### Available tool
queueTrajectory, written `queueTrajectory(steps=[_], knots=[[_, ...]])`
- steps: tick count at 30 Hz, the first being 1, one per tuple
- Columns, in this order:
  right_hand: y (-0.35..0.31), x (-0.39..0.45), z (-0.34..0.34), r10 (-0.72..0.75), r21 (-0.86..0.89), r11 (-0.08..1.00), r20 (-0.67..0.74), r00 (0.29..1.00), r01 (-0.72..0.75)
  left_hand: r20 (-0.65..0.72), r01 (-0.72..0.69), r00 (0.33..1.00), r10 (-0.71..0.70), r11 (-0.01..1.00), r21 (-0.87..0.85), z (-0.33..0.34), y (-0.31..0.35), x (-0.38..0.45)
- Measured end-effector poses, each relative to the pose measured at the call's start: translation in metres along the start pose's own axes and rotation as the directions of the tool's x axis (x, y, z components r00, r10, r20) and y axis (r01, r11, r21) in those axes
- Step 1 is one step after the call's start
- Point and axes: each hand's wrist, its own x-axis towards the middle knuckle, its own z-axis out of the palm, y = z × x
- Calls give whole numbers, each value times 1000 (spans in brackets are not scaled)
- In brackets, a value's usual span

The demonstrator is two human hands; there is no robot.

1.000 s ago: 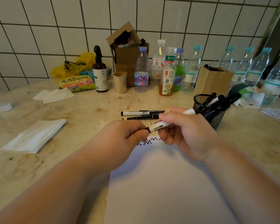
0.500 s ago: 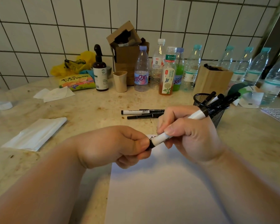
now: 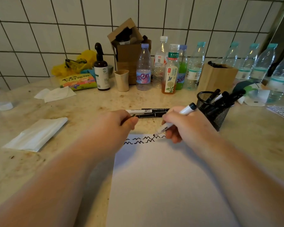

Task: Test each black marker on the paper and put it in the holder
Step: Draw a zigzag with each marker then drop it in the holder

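Gripping 1 white-barrelled marker [image 3: 174,121] in curled fingers, the right hand [image 3: 182,123] tilts it so the uncapped tip meets the top edge of the paper [image 3: 162,177], among the black zigzag test marks [image 3: 143,139], which form 2 rows. The marker's black rear end points up and right, toward the holder [image 3: 211,108]. The left hand [image 3: 120,123] is closed just left of the paper's top edge, with a small dark piece showing at its fingertips; whether this is the marker's cap cannot be told. Beyond both hands, about 3 spare markers [image 3: 147,112] lie side by side on the counter [image 3: 82,104], partly hidden by the left hand. The holder, 1 black mesh cup, stands to the right of the right hand and contains several markers, the exact count unclear. Against the tiled wall stand roughly 10 plastic bottles [image 3: 143,69], 1 dark spray bottle [image 3: 101,69], 1 beige cup [image 3: 122,80], 1 open cardboard box [image 3: 128,46] and 1 wooden block [image 3: 217,77]. On the left of the counter lies 1 folded white packet [image 3: 36,135].
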Motion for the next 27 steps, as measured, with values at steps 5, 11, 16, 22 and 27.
queueTrajectory(steps=[5, 11, 16, 22, 27], knots=[[6, 3, -1, 116, 1, 993, -65, 991, -116, 62, 20, 998, -23, 999, 49, 13, -4, -3], [12, 4, 4, 153, -3, 988, -21, 988, -154, 51, 65, 996, -69, 994, 89, 15, -11, 0], [17, 8, 4, 169, 33, 985, -49, 984, -168, 92, 69, 992, -87, 980, 189, 18, -14, 2], [19, 10, 5, 191, 70, 980, -37, 981, -188, 91, 81, 991, -100, 978, 192, 19, -16, 3], [18, 9, 5, 190, 73, 979, -15, 982, -189, 92, 81, 991, -99, 979, 186, 19, -16, 3]])
